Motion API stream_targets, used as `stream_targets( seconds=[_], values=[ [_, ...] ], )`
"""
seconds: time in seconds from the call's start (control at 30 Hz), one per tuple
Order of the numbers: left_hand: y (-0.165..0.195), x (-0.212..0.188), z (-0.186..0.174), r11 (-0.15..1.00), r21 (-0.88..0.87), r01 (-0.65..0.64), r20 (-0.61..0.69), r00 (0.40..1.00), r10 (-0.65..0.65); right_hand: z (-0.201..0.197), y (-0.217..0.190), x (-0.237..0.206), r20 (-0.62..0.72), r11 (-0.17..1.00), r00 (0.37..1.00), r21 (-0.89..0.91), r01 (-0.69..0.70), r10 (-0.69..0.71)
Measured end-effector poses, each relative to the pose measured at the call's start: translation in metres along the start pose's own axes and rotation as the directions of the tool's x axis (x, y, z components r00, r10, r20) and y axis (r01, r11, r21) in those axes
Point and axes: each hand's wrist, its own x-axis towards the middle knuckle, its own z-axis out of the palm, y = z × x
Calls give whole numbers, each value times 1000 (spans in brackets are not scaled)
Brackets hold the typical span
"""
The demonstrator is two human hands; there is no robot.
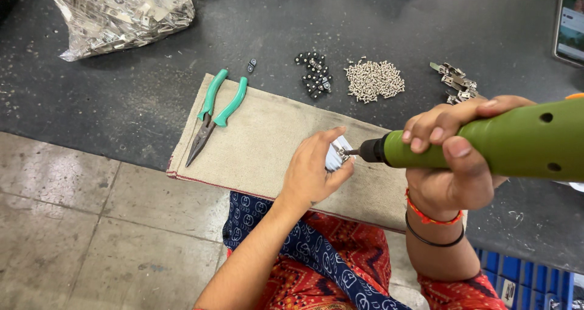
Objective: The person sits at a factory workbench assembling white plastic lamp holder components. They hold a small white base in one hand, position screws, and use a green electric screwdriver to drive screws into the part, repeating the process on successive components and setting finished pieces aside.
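The left hand (313,173) is closed around a small white part (335,156) with a metal fitting, pinching it between thumb and fingertips over the beige cloth mat (267,146). Most of the part is hidden by the fingers. The right hand (453,158) is wrapped firmly around the green electric screwdriver (505,142), whose dark bit meets the metal fitting at the edge of the part.

Handling judgement: the part looks light, rigid and small, so it is likely to twist under the bit; the hold is best kept on its sides, close to the fitting, with fingertips clear of the bit. The screwdriver appears stiff and moderately heavy, and is best gripped around the body near the nose.

On the mat's far left lie green-handled pliers (216,112). Beyond the mat, on the dark bench (121,97), sit a cluster of small black pieces (314,76), a pile of silver screws (373,80) and several metal clips (455,82). These loose items are small and scatter easily. A clear bag of metal parts (118,15) rests at the far left.
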Motion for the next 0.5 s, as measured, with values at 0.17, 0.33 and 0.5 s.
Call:
stream_targets(
  seconds=[0.17,0.33,0.5],
  values=[
    [-2,-2,1,1000,13,-15,-6,1000,15,3,2,-2,23,1000,1000,13,-2,1],
    [-3,-2,2,999,25,-31,-12,999,31,4,3,0,64,1000,998,11,-11,11],
    [-2,-1,0,998,50,-25,5,1000,25,9,1,0,80,997,994,12,-83,81]
  ],
)
